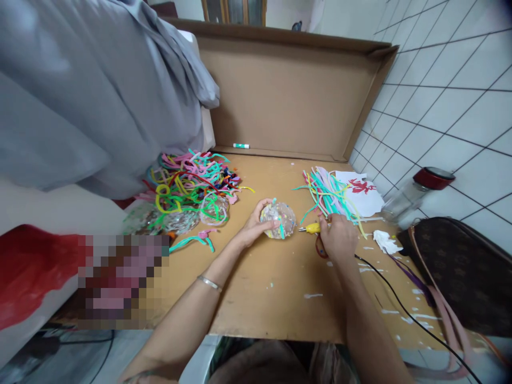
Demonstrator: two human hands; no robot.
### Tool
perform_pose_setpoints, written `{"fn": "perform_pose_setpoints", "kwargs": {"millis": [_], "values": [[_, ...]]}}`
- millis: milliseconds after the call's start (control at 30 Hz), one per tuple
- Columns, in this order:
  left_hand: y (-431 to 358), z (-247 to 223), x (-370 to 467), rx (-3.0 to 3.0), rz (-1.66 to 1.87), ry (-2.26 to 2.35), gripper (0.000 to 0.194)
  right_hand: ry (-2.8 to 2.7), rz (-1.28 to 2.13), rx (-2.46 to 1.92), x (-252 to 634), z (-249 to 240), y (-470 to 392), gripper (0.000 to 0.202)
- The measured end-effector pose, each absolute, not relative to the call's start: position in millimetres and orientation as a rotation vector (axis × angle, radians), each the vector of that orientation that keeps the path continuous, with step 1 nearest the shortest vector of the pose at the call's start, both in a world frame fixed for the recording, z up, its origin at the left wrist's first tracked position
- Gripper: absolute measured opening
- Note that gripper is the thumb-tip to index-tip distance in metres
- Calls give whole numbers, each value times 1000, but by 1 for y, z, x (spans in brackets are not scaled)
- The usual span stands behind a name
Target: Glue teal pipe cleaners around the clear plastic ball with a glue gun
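Observation:
My left hand [255, 226] is closed round a clear, roundish plastic piece [287, 214] dotted with coloured bits, holding it near the table's middle. A short turquoise strip [281, 230] stands out from its front by my thumb. My right hand [341, 237] grips a hot glue gun with a yellow front [312, 228], its metal tip pointing left, a small gap away from the clear piece. The glue gun's body is mostly hidden by my fingers. Below the gun lies a dark red-brown loop [320, 248], perhaps a scissor handle.
A bundle of pipe cleaners [326, 189] lies behind my right hand, and a tangled pile [192, 181] at the left. A black cord [400, 304], a glass bottle [410, 200] and a brown bag [460, 272] are at right. A cardboard wall [288, 96] stands behind.

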State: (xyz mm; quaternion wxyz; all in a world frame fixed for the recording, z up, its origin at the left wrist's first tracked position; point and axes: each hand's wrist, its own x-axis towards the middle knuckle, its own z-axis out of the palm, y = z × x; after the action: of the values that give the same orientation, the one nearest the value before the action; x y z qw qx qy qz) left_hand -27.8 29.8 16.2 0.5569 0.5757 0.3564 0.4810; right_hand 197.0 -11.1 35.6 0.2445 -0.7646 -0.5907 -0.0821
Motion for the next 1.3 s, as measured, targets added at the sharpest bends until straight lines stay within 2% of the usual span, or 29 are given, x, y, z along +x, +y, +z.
{"fn": "perform_pose_setpoints", "kwargs": {"millis": [67,167,367,533,667,967,1300], "values": [[30,17,-28,1357,1150,841,71,-1646,-279,-2353,196,36,-14,45],[32,17,-29,1358,1176,856,70,-1644,-224,-2528,194,36,-19,54],[37,18,-33,1268,1219,851,75,-1652,-93,-2595,199,31,-21,57],[34,24,-34,1281,1235,854,72,-1624,-24,-2608,204,26,-15,59],[34,24,-33,1288,1237,862,71,-1590,-6,-2571,204,28,-14,50],[34,17,-30,1331,1183,835,68,-1328,-286,-2213,197,38,-19,46],[23,20,-20,1538,1064,905,69,-1376,-499,-1905,186,44,-30,32]]}}
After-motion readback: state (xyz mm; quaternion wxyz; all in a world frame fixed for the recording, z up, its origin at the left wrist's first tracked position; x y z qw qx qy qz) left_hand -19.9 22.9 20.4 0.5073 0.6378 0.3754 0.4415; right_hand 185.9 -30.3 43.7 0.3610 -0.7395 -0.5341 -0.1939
